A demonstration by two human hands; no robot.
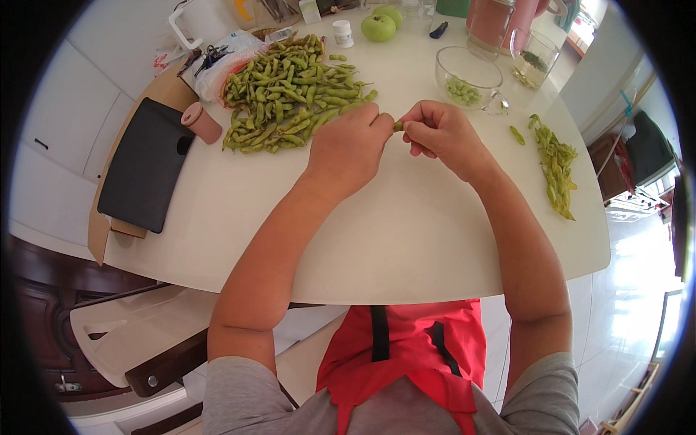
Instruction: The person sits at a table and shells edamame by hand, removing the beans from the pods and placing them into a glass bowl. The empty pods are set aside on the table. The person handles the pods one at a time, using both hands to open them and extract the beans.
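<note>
Between my two hands is one green soybean pod point(398, 126). My left hand point(350, 144) grips its left end, with the fingers curled over so that much of the pod is hidden. The thumb and forefinger of my right hand point(443, 136) pinch the other end. A large heap of unshelled pods point(288, 92) spreads over the table beyond my left hand. Past my right hand stands a clear glass cup point(468, 68) with a handle, holding shelled green beans point(462, 91). Flattened pods point(554, 168) lie in a pile at the right, with a single pod point(517, 135) beside it.
The white table point(402, 239) curves around me. At the left are a pink lidded cup point(202, 123) and a black flat case point(147, 166) on cardboard. Farther back stand a white bottle point(342, 34), green apples point(378, 28) and a glass mug point(534, 60) with leaves in liquid.
</note>
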